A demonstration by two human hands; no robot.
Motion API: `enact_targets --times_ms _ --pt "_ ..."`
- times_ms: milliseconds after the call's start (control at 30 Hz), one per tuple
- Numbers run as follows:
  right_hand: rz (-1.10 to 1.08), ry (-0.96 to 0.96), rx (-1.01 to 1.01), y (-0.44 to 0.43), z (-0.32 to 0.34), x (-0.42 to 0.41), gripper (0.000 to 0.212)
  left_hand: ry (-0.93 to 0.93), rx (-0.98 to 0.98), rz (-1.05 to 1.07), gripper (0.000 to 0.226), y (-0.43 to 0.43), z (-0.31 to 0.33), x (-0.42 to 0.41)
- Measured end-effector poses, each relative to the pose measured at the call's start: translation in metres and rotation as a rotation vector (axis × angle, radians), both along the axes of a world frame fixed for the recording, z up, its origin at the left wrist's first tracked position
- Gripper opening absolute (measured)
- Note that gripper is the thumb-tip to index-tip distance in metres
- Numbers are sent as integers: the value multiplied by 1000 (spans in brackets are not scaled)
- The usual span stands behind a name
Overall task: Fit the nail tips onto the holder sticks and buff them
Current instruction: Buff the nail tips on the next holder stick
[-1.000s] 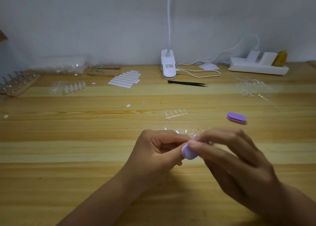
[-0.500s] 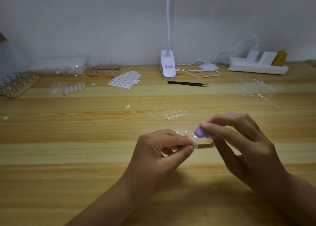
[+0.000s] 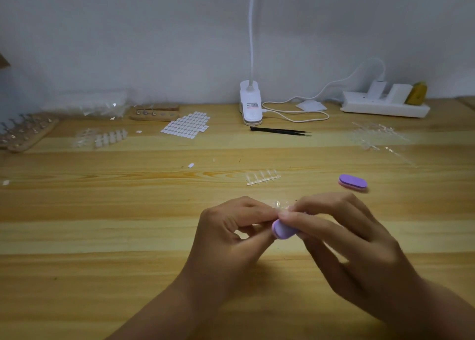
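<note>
My right hand (image 3: 341, 239) pinches a small purple buffer block (image 3: 282, 229) between thumb and fingers, over the front middle of the wooden table (image 3: 102, 236). My left hand (image 3: 231, 234) has its fingers curled and pinches something small against the buffer; the thing itself is hidden by my fingertips. Just behind my hands lie clear nail tips (image 3: 279, 202). A second purple buffer (image 3: 352, 182) lies to the right. A short strip of clear nail tips (image 3: 262, 178) lies further back. Wooden racks with holder sticks (image 3: 25, 131) stand at far left.
At the back stand a white clip lamp (image 3: 250, 105) with its cable, black tweezers (image 3: 280, 131), a white power strip (image 3: 385, 104), a sheet of white adhesive tabs (image 3: 186, 126), a small wooden block (image 3: 154, 113) and clear plastic bags (image 3: 87, 105). Clear sprues (image 3: 377, 136) lie at right.
My right hand drew the purple buffer away to the upper right, then brought it back against my left fingertips. My left hand stayed nearly in place.
</note>
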State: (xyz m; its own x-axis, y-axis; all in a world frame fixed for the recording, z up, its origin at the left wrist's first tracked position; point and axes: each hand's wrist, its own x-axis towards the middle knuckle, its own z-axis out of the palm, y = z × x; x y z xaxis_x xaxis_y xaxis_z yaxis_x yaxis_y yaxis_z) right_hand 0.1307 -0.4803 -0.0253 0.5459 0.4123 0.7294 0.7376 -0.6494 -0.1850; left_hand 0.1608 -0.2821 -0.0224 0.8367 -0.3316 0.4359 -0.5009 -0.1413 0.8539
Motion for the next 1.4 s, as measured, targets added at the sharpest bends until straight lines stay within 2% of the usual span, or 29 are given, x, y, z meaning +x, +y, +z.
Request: enact_targets --times_ms 133,200,300,400,467,533,667,800,933,1000,1133,1233,1333,1400 --pt "-109 -23 50 -11 8 6 26 62 -30 37 11 0 1 0" --pt "-67 -40 82 -7 7 2 26 108 -70 21 8 -1 3 -1" --pt "33 -81 -1 0 1 -5 33 269 -203 -84 14 1 7 -1" --pt "-46 -80 12 -14 3 6 31 360 -252 -129 12 3 8 0" --pt "-76 -92 73 -17 6 8 30 392 -270 -127 10 3 7 0" --pt "-15 -119 88 -10 5 2 31 420 -288 -138 11 1 7 0" --pt "18 -139 -36 -6 -3 0 36 464 -315 -213 12 1 8 -1" --pt "-60 -88 89 -17 5 9 29 505 -318 -192 14 2 9 1" --pt "56 -116 42 1 -1 -5 31 439 -282 -223 13 0 6 0" --pt "-13 -87 50 -8 0 3 32 412 -293 -224 14 0 6 -2" --pt "-268 12 304 -37 1 26 21 211 -277 -127 12 -6 6 -5" --pt "-321 127 471 -43 -4 30 24 -3 -135 -17 9 -13 7 1" --pt "-330 150 361 -41 -9 34 25 -102 11 47 6 -21 9 14" --pt "-305 196 328 -40 -12 36 25 -61 95 83 5 -26 9 21"
